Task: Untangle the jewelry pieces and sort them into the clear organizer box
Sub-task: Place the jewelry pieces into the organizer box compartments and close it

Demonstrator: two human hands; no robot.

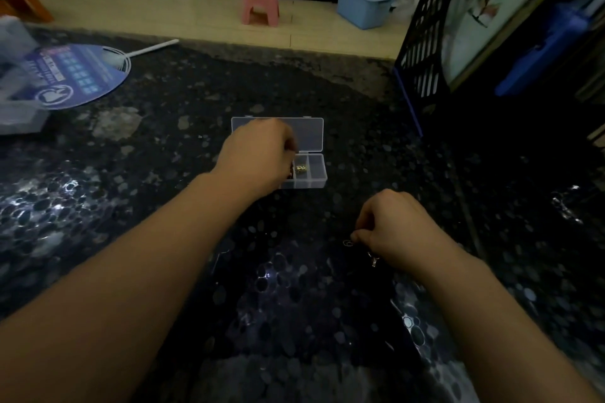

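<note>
The clear organizer box (317,170) lies open on the dark table, its lid (309,132) folded back. A small gold piece (301,168) sits in one middle compartment. My left hand (258,157) hovers over the box's left compartments with fingers curled downward; what they hold is hidden. My right hand (396,227) rests on the table nearer to me, its fingertips pinching thin jewelry: a small ring-like loop (347,243) shows at the fingertips and a metal clasp (374,260) hangs below the palm.
A round blue fan (82,75) and a clear container (16,108) lie at the table's left. A black lattice rack (422,42) stands at the right. Beyond the table edge stand a pink stool (260,3) and blue bins (363,0).
</note>
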